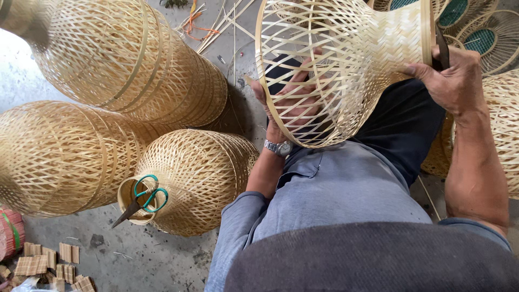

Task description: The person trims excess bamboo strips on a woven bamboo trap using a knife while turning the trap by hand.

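Woven bamboo basket [346, 59], left hand [289, 100] inside, right hand [451, 81] gripping neck

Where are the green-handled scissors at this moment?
In the head view, lower left: the green-handled scissors rest across the narrow open neck of a woven bamboo lampshade lying on the concrete floor.

My left hand [294, 97] shows only through the woven bamboo shade [346, 65], whose top the frame cuts off.
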